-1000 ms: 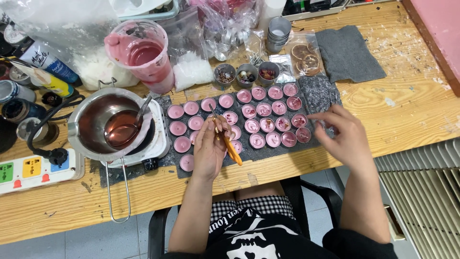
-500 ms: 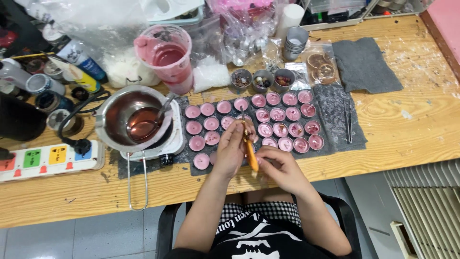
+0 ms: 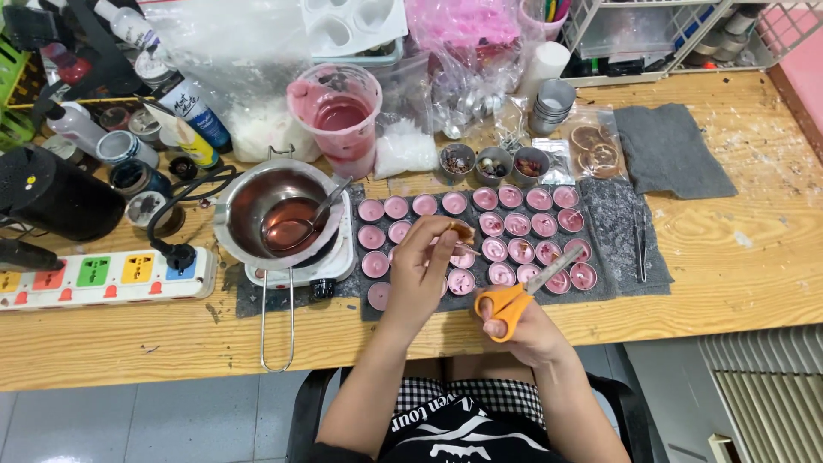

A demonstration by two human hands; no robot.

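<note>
My right hand (image 3: 529, 330) grips orange-handled scissors (image 3: 507, 305) at the table's front edge, with the blades pointing up and right over the front row of candles. My left hand (image 3: 422, 267) hovers over the left part of the candle rows and pinches a small brown piece (image 3: 460, 230) between its fingertips. Several pink tealight candles (image 3: 519, 249) stand in rows on a dark grey felt mat (image 3: 604, 206). Some candles have dried bits on top. My left hand hides a few of them.
Metal tweezers (image 3: 639, 242) lie on the mat's right end. Behind the candles stand three small tins of dried bits (image 3: 495, 163), a bag of dried orange slices (image 3: 597, 153) and a grey cloth (image 3: 673, 150). At left are a pot of pink wax (image 3: 279, 214) on a hot plate, a pink-stained jug (image 3: 339, 116) and a power strip (image 3: 103, 274).
The scissors have passed from my left hand to my right hand, which came back from the mat's right end. My left hand now pinches a small brown piece. The view shifted.
</note>
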